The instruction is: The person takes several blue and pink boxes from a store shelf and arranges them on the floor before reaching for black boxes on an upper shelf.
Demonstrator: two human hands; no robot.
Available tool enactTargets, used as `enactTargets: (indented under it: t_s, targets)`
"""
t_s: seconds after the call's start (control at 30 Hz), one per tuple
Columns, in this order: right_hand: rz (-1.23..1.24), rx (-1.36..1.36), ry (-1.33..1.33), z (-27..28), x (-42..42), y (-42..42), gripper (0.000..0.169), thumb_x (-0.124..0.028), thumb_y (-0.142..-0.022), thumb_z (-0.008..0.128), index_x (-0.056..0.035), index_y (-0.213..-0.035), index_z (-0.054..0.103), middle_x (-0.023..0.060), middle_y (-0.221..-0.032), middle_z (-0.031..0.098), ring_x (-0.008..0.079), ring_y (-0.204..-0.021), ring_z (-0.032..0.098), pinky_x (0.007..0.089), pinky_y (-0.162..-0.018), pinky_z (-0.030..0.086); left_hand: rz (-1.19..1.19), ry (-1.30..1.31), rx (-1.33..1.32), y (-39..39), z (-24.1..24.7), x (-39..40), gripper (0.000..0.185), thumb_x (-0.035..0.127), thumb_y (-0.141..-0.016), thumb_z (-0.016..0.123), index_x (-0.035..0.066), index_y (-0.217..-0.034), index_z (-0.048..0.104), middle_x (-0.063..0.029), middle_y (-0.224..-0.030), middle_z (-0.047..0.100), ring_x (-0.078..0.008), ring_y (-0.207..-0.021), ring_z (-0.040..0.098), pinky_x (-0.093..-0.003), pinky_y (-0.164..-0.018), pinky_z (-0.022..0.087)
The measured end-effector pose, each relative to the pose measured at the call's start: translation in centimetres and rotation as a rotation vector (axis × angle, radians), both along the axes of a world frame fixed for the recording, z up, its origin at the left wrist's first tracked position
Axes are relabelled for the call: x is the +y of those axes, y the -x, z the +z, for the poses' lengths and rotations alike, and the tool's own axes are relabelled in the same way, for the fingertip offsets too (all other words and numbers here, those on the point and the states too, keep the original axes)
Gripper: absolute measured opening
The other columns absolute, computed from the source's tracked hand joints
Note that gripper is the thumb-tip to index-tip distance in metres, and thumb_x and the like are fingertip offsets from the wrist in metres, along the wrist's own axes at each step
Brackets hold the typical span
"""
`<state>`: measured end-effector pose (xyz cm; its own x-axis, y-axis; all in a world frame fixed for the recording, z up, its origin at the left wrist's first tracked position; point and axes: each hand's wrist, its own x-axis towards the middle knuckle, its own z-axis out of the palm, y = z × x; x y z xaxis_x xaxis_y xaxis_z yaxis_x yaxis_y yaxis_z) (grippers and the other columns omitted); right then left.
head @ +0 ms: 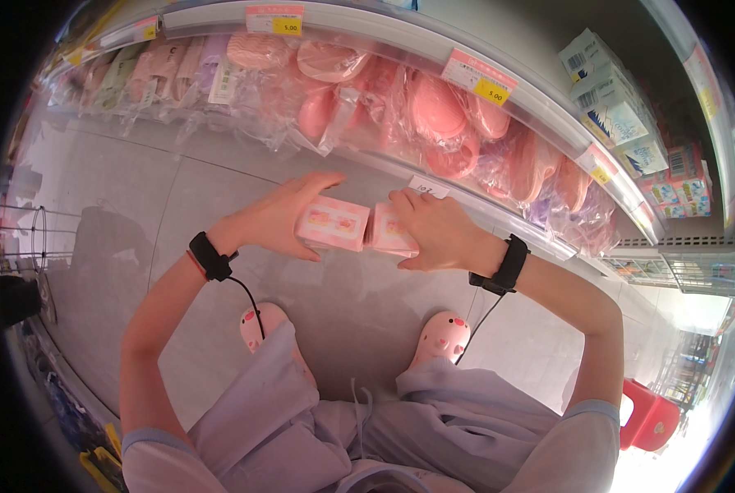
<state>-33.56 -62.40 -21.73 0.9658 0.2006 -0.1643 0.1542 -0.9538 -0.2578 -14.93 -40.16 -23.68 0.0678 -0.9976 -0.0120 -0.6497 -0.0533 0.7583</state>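
Note:
Two pink-and-white packs are held side by side above the grey floor, with a narrow gap between them. My left hand (pixel 281 215) grips the left pack (pixel 333 225) from its outer side, thumb and fingers at opposite edges. Over the top and outer side of the right pack (pixel 392 229) lies my right hand (pixel 444 231), its fingers covering part of the printed face. Each wrist wears a black strap with a cable. Behind the packs, plastic-wrapped pink slippers (pixel 438 108) fill a low shelf.
The shelf edge (pixel 379 31) with price tags curves across the top. Stacked boxed packs (pixel 614 111) stand on the upper right shelf. A red plastic object (pixel 654 416), perhaps a stool, is at lower right. A wire rack (pixel 37 231) stands at left.

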Motion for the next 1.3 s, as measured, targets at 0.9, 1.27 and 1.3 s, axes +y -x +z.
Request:
enactTargets:
  t_s: [0.9,1.27,1.3]
  targets:
    - [-0.297,-0.87,-0.201,16.3,-10.8,-7.6,0.056,-0.023,-0.071,0.08,-0.0017,-0.121,0.063,0.0172,-0.109,0.061,0.0316,-0.091,0.065,0.0356,-0.08,0.054,-0.074,-0.092,-0.304,0.4,9.6,-3.8,0.062,0.022,-0.062,0.079,0.004,-0.114,0.052,-0.0161,-0.102,0.062,-0.0359,-0.097,0.061,-0.0421,-0.083,0.048]
    - [-0.309,-0.866,-0.078,15.7,-9.9,-7.9,0.062,-0.029,-0.076,0.077,0.0028,-0.125,0.057,0.023,-0.121,0.057,0.0361,-0.107,0.061,0.0382,-0.091,0.05,0.104,0.295,-0.294,-2.7,16.7,-4.3,0.071,0.021,-0.059,0.082,0.004,-0.123,0.055,-0.0127,-0.114,0.063,-0.0307,-0.102,0.062,-0.0367,-0.09,0.047]
    - [-0.321,-0.897,0.092,16.0,-9.9,-7.2,0.063,-0.029,-0.076,0.077,0.004,-0.125,0.056,0.0236,-0.123,0.056,0.0371,-0.109,0.06,0.0381,-0.093,0.048,0.112,0.314,-0.322,-2.5,17.0,-4.3,0.072,0.021,-0.059,0.083,0.004,-0.123,0.055,-0.0124,-0.114,0.063,-0.0298,-0.102,0.062,-0.0365,-0.09,0.047]
